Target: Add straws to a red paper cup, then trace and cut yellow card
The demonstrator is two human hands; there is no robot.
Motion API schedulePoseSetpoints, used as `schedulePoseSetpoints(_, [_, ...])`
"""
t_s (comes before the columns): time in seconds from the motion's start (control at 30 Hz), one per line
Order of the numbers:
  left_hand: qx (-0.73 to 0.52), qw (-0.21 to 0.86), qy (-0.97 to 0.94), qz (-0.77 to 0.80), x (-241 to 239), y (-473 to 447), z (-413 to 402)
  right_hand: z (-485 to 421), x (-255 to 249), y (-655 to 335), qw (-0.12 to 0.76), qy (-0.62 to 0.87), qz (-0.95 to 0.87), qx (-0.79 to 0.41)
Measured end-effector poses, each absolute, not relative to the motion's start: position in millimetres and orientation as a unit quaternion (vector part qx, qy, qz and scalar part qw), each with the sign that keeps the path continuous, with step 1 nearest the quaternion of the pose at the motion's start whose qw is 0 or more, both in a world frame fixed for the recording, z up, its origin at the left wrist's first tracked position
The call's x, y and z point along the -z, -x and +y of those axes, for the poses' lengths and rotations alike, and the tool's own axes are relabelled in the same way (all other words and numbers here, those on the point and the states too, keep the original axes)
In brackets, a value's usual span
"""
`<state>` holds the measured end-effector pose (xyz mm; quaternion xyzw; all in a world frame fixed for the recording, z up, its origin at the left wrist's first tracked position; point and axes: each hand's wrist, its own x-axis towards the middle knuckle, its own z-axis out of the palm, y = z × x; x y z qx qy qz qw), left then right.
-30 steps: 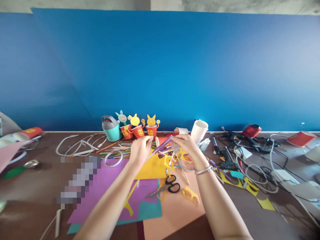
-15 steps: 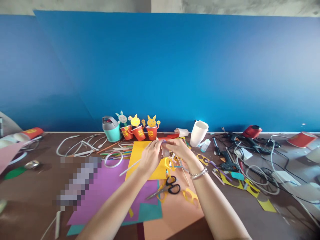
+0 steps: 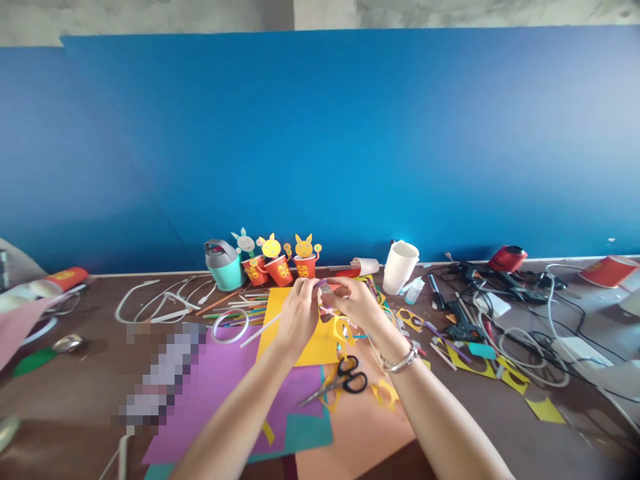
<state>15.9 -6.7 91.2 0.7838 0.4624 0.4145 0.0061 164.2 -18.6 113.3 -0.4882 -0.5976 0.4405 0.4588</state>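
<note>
Both my hands meet above a yellow paper sheet (image 3: 275,310). My left hand (image 3: 300,310) is closed, its fingertips pinching a small purple strip (image 3: 321,283). My right hand (image 3: 353,300) is closed too, thumb and fingers pressed at the same spot; a small pale piece shows between the hands, its kind unclear. From under my left hand a thin white stick (image 3: 260,331) juts out to the left; whether the hand grips it is hidden. Black-handled scissors (image 3: 345,379) lie open below my hands, beside cut yellow paper scraps (image 3: 385,395).
Red cups (image 3: 279,270) with paper animal faces stand by a teal container (image 3: 224,270) at the back. White stacked cups (image 3: 400,267) and a small bottle (image 3: 414,291) stand right. A glue gun (image 3: 463,323) lies among cables. Purple paper (image 3: 215,393) covers the left front.
The view has shifted slightly, so table things appear a little further right. My hands stay together, with the fingertips moved slightly left and the purple strip showing more clearly.
</note>
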Motion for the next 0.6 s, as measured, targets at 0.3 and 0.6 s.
schedulePoseSetpoints(0.3, [-0.464, 0.185, -0.737, 0.456, -100, -15, -5, -23, -119, -162, 0.43, 0.526, -0.646, -0.348])
schedulePoseSetpoints(0.6, [-0.427, 0.378, -0.711, 0.412, -111, -8, 1, -30, -131, -169, 0.388, 0.538, -0.704, -0.253])
